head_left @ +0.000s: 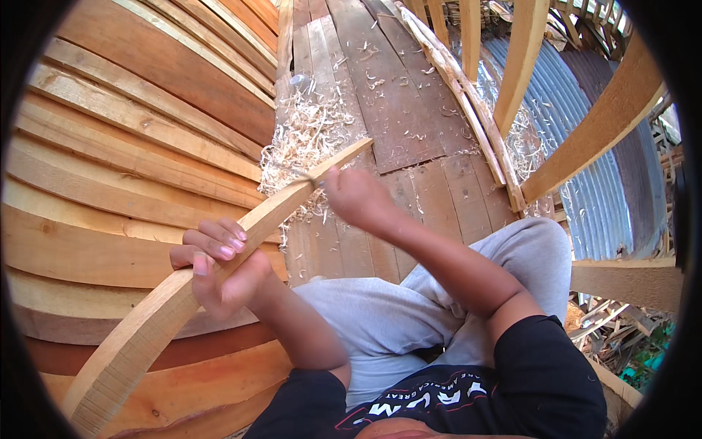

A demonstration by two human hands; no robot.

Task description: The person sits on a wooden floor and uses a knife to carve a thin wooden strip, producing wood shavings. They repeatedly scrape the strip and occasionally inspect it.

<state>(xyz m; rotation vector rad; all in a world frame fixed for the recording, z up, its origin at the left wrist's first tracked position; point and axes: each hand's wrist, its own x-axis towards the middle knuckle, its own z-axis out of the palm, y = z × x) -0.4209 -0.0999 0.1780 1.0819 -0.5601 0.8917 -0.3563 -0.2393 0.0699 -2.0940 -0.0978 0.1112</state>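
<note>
one left hand (230,274) is gripping a long piece of wood (278,208), with its fingers wrapping round it. the right hand (356,196) is making a closed fist, and it seems to be holding a dark tool (307,178) against the wood. this tool is looking blurred, so i cannot tell its exact shape.

for doing the shaving well, in my judgement, the left hand should be holding very firmly, so that the wood is not turning. the right hand should be working with a low, even angle and light pressure, so that only thin strips are coming off. the left fingers should be staying well out of the cutting line.

the wood is passing through the left grip: one end is pointing toward half past seven, and the narrower end is pointing between one and two o'clock. from the right fist, the tool and the worked part are lying at ten o'clock. curly shavings (311,132) are lying at twelve o'clock from the tool, on the floor boards (406,95).
</note>
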